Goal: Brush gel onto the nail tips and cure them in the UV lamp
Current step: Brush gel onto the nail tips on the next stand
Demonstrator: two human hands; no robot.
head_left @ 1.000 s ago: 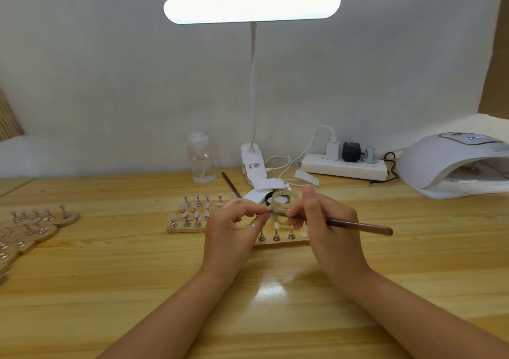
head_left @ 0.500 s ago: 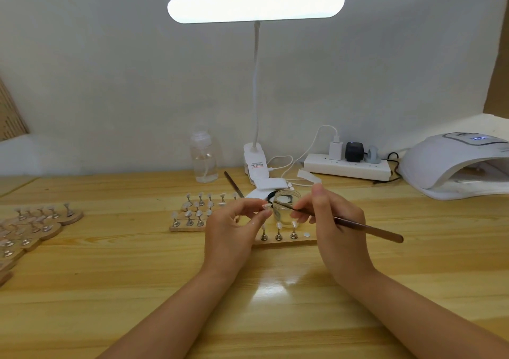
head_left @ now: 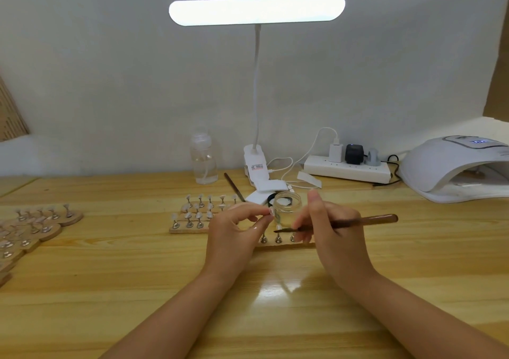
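Nail tip (head_left: 270, 212) sitting pinched in left hand (head_left: 234, 232) grip, just above worktop (head_left: 110, 276), before open glass jar (head_left: 286, 207). Right hand (head_left: 327, 232) clamping brush (head_left: 341, 223), long axis lying left-right, bristles pointing left below tip. Wooden strip (head_left: 283, 244) with metal stands lying beneath hands. UV lamp (head_left: 454, 168) standing far right; display unreadable. Desk lamp (head_left: 256, 10) shining overhead.

Both forearms are bare to the frame's edge, and the left hand (head_left: 231, 234) and right hand (head_left: 333, 237) wear no gloves.
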